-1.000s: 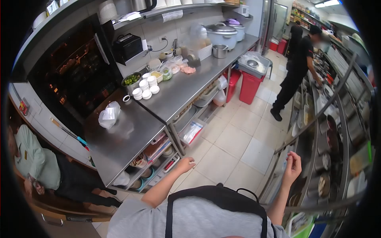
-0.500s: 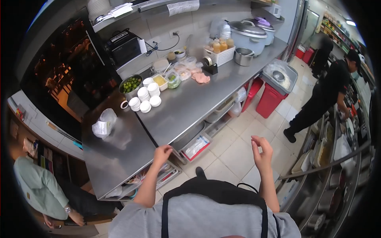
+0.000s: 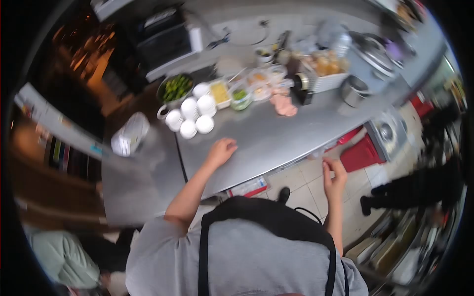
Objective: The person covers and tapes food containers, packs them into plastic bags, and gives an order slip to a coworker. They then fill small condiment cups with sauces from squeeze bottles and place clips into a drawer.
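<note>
My left hand (image 3: 223,150) hovers over the steel counter (image 3: 261,135), its fingers loosely bent and slightly apart, with nothing visible in them. Ahead of it stand several stacks of white lidded cups (image 3: 189,108). By the counter's front edge my right hand (image 3: 335,173) is raised over the floor, thumb and bent fingers apart, holding nothing that I can see. Behind the cups are a metal pot of green limes (image 3: 176,89) and a tub of yellow food (image 3: 220,92). Pink cloth-like pieces (image 3: 283,104) lie farther right beside a tape dispenser (image 3: 302,89). The view is blurred.
A clear plastic bag (image 3: 131,133) sits at the counter's left. Sauce bottles in a white basket (image 3: 326,71), a steel pot (image 3: 354,91) and a large cooker (image 3: 370,52) line the back right. A red bin (image 3: 361,154) stands on the floor. People are at both sides.
My body and view have come closer to the counter and turned. My left hand has moved from its front edge to above its top; my right hand is nearer the counter.
</note>
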Tool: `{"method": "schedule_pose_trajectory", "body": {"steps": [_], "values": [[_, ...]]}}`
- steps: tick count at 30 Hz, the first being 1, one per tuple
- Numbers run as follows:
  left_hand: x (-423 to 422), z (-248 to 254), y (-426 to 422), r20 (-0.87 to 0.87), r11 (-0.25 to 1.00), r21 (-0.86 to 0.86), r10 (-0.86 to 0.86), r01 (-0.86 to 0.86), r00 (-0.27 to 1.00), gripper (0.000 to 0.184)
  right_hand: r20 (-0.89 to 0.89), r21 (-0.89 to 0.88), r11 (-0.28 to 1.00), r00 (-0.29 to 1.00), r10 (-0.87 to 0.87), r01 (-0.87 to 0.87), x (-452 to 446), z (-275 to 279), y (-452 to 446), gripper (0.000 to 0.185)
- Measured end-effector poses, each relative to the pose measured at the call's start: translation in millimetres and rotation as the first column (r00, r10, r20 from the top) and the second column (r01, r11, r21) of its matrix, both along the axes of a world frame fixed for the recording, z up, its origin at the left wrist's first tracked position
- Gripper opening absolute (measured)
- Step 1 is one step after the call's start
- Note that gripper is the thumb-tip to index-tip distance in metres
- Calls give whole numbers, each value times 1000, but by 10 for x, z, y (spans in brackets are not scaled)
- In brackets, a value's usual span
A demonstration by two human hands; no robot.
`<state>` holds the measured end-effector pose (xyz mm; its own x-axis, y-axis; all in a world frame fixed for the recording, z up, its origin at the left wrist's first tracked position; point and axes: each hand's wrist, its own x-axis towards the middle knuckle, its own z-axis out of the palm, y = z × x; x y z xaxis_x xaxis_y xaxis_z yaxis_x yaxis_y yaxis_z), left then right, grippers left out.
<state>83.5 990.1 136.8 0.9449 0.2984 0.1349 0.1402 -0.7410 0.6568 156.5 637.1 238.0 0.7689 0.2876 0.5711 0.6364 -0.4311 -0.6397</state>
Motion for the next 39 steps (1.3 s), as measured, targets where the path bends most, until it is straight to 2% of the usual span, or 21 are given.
{"method": "schedule_pose_trajectory", "body": {"steps": [5,9,11,12,13,14,15,17,18,20,21,23,25,27,29,31,33,34,36,37,39], "values": [[277,-104,-11,-44,968,-18,249,-250,967,23,-67,-38,983,982,179,-181,1016,-9,172,9],[369,-509,169,27,801,-180,585,-572,811,20,-112,-88,951,952,285,-296,1870,-29,232,9],[347,-524,274,36,633,-56,774,-772,632,23,-91,-139,918,928,361,-371,2296,-38,222,9],[285,-653,450,5,563,99,824,-821,566,27,-63,-153,906,919,390,-395,2495,-95,213,10],[190,-792,614,-103,452,-333,855,-828,508,25,-33,-170,897,912,408,-408,2676,-132,230,10],[207,-905,863,-245,190,-651,863,-735,441,22,-43,-172,898,914,404,-405,2912,-59,175,10],[291,-777,841,-271,52,-686,907,-726,321,20,-51,-160,876,890,454,-456,2967,-10,327,10],[396,-692,856,-243,-33,-772,938,-634,247,23,-48,-218,878,903,427,-427,3081,36,389,11],[407,-758,921,-240,-15,-767,934,-642,266,23,-54,-210,888,912,407,-409,3108,39,403,11],[483,-874,1053,-251,-118,-799,957,-589,148,25,-39,-201,880,901,431,-430,3170,68,441,10],[537,-859,1096,-236,-93,-806,956,-585,172,25,-25,-192,893,911,411,-408,3220,100,460,10],[592,-857,1114,-245,-104,-704,964,-702,102,21,-85,-102,879,885,459,-466,3345,144,480,12],[590,-865,1129,-237,-95,-649,968,-755,82,13,-22,-38,909,910,414,-415,3707,166,498,13],[618,-741,1023,-227,-92,-611,972,-787,63,9,24,17,968,968,251,-251,4343,70,506,16],[631,-646,962,-216,-33,-539,971,-841,101,10,139,67,998,990,-27,18,4944,67,456,26],[651,-626,914,-186,-59,-531,981,-846,49,12,302,-7,947,904,-303,320,5514,-74,378,50],[633,-605,877,-135,21,-485,986,-874,99,14,85,-115,903,910,-407,415,5935,-313,357,69],[638,-605,872,-130,9,-497,988,-867,84,14,97,-106,910,915,-392,401,6083,-399,362,69],[618,-654,869,-68,5,-483,997,-876,43,14,-211,-164,947,928,-308,277,6197,-482,393,77],[593,-689,875,-65,-5,-492,997,-871,31,14,-201,-159,951,934,-295,267,6194,-491,422,77],[506,-799,892,4,60,-558,998,-827,70,12,-177,-86,937,921,-348,338,6086,-427,443,77]]}}
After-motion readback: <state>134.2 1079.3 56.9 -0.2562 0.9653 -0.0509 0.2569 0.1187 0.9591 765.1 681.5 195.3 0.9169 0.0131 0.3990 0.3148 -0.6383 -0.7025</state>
